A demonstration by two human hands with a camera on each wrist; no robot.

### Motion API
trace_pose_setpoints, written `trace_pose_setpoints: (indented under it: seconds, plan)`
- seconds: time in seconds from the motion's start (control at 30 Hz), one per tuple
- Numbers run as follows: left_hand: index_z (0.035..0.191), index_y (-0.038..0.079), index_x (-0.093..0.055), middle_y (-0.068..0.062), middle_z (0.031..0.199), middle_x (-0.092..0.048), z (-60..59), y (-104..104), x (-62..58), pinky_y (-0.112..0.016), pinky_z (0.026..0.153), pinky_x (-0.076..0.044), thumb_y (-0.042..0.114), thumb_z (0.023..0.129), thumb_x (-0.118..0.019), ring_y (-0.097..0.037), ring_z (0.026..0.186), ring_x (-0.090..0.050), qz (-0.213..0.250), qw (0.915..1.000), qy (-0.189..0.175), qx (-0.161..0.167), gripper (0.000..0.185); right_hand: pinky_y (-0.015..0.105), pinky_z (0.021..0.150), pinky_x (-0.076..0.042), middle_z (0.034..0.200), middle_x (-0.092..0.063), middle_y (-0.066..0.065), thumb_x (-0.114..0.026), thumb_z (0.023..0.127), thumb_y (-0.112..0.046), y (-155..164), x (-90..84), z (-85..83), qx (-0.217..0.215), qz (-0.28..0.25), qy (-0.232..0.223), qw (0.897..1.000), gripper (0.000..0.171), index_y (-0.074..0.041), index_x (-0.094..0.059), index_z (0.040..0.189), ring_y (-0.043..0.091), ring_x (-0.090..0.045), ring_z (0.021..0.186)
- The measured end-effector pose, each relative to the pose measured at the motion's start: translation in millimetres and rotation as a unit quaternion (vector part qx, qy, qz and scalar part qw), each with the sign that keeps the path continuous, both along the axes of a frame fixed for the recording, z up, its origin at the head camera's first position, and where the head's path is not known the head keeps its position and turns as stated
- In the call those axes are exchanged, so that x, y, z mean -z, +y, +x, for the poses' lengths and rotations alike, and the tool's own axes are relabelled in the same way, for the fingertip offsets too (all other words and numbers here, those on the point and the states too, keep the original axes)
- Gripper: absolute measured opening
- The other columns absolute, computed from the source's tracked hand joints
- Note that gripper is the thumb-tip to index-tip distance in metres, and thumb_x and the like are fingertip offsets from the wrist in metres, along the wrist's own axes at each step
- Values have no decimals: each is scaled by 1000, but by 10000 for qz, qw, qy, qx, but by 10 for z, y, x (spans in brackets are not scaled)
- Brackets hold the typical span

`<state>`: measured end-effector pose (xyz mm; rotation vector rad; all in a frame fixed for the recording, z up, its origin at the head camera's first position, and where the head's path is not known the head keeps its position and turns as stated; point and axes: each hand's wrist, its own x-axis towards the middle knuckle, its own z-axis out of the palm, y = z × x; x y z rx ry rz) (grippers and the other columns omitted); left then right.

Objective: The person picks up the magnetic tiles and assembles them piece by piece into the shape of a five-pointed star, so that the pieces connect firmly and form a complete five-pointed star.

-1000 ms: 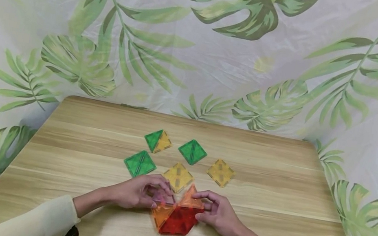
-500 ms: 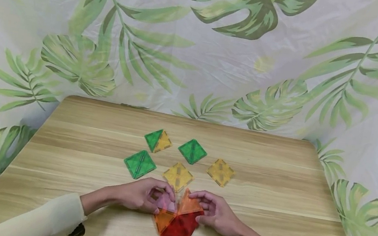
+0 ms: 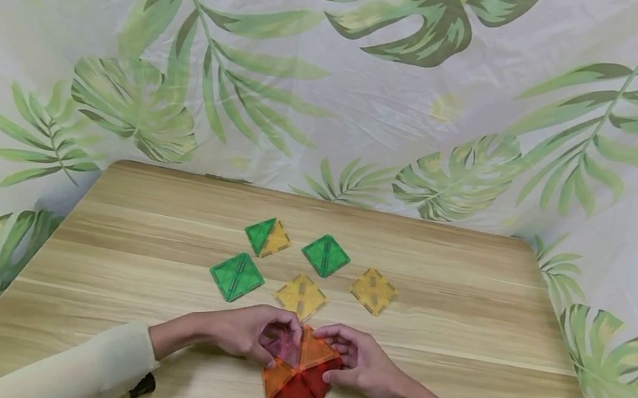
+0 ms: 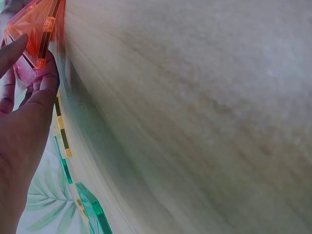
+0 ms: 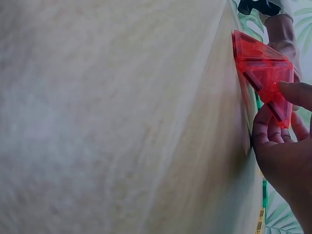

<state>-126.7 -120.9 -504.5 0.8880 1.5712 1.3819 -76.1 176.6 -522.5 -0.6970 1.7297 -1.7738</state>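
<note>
Pinches red-orange-purple tile cluster [image 3: 296, 396] at left with part-curled left hand [image 3: 244, 331], at right with part-curled right hand [image 3: 369, 368]. Holds it between both, near side of table [image 3: 465, 306], nearer than yellow squares [image 3: 301, 295].

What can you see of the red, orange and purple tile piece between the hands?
The tile piece is see-through, plastic-looking triangles set round a shared middle: red near and right, orange left and far right, purple far left, partly hidden. The wrist views show tiles tilted up, not lying flat. The left hand grips its left side, the right hand its right. Whether it rests on the table is unclear.
</note>
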Motion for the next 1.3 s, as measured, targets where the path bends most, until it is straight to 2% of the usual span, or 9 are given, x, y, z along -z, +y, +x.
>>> trace_pose_setpoints:
  seconds: [0.27, 0.5, 0.6, 0.67, 0.8, 1.07, 1.13, 1.23, 1.3]
  plan:
    - [123, 13, -64, -6, 125, -58, 16, -21, -8, -26, 89, -59, -9, 82, -83, -18, 111, -57, -294, 9924, 1135, -381, 50, 33, 104, -57, 143, -58, 28, -79, 89, 3, 28, 8, -10, 83, 279, 329, 9990, 64, 4, -51, 147, 23, -64, 127]
    - [134, 9, -64, -8, 128, -68, 49, -16, -3, -29, 95, -60, -6, 84, -85, -16, 117, -67, -407, 9914, 1130, -510, 57, 36, 104, -57, 144, -58, 22, -86, 87, -6, 18, 1, -1, 26, 606, 871, 9943, 66, 2, -56, 145, 27, -64, 128]
    - [138, 10, -64, -6, 131, -69, 64, -16, -5, -28, 97, -59, -1, 85, -86, -12, 116, -67, -526, 9842, 1617, -502, 58, 36, 104, -57, 142, -57, 20, -87, 87, -8, 13, -10, -10, 22, 686, 1230, 9900, 64, 1, -59, 144, 28, -63, 126]
    - [139, 10, -64, -4, 131, -70, 73, -21, -5, -28, 96, -59, 3, 86, -87, -10, 114, -67, -586, 9753, 2069, -511, 58, 36, 104, -57, 139, -56, 18, -87, 88, -9, 13, -18, -17, 35, 787, 1435, 9865, 62, 0, -60, 143, 28, -62, 126]
    - [137, 8, -67, -4, 131, -72, 103, -39, 4, -29, 96, -59, 7, 87, -87, -11, 113, -67, -594, 9593, 2693, -604, 53, 34, 102, -58, 135, -59, 14, -87, 89, -13, 19, -31, -25, 85, 1126, 1846, 9763, 59, -2, -63, 142, 26, -62, 125]
    - [125, 10, -75, -1, 131, -71, 171, -52, 5, -31, 104, -55, 11, 92, -83, -14, 123, -65, -849, 9256, 3615, -735, 34, 31, 97, -57, 131, -65, 4, -84, 93, -27, 51, -41, -13, 277, 2032, 2789, 9382, 47, -8, -71, 134, 19, -63, 118]
    - [124, 12, -76, 1, 129, -72, 169, -55, 5, -30, 104, -55, 12, 94, -82, -12, 121, -66, -887, 9228, 3670, -767, 31, 31, 94, -57, 131, -65, 3, -84, 94, -27, 51, -44, -11, 284, 2126, 2919, 9321, 46, -8, -72, 133, 17, -62, 117]
    - [122, 13, -76, 3, 125, -73, 157, -58, 5, -29, 100, -57, 12, 94, -82, -10, 117, -67, -901, 9239, 3629, -807, 29, 30, 91, -56, 132, -64, 2, -84, 94, -27, 46, -41, -13, 290, 2248, 3083, 9239, 44, -8, -72, 132, 15, -61, 114]
    - [121, 14, -76, 3, 123, -74, 145, -58, 4, -29, 98, -57, 12, 94, -82, -9, 114, -67, -906, 9265, 3558, -822, 28, 28, 89, -56, 133, -63, 1, -84, 93, -27, 41, -45, -17, 282, 2286, 3083, 9230, 44, -9, -73, 132, 14, -61, 112]
